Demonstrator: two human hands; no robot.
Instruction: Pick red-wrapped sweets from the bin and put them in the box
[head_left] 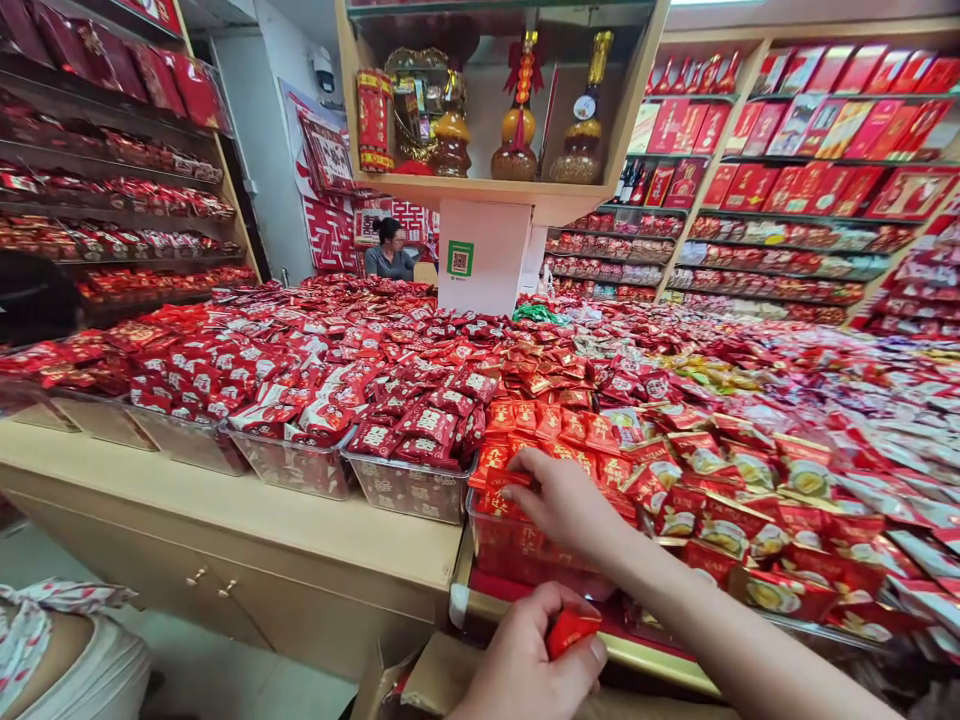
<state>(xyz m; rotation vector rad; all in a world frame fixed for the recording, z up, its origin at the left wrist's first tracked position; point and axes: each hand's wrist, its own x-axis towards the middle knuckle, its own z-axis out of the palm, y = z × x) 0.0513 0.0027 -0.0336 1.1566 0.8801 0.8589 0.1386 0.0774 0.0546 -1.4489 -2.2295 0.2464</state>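
Bright red packets (600, 432) with gold lettering fill a clear bin (517, 545) near the counter's front corner. My right hand (559, 500) reaches over this bin, its thumb and forefinger around a red packet (499, 492) at the bin's front left. Lower down, in front of the bin, my left hand (532, 650) is closed on a small red packet (571, 630), which sticks out between thumb and fingers. Dark red packets (427, 425) lie in the clear bin to the left, and red packets with a round food picture (739, 525) are heaped on the right.
A cardboard box (442, 675) is below my left hand. The cream counter edge (300, 520) runs left, lined with bins. A white pillar (480, 255) carries a display cabinet (480, 190) with bottles. One person (390, 255) is at the back; another's clothing (97, 670) shows at lower left.
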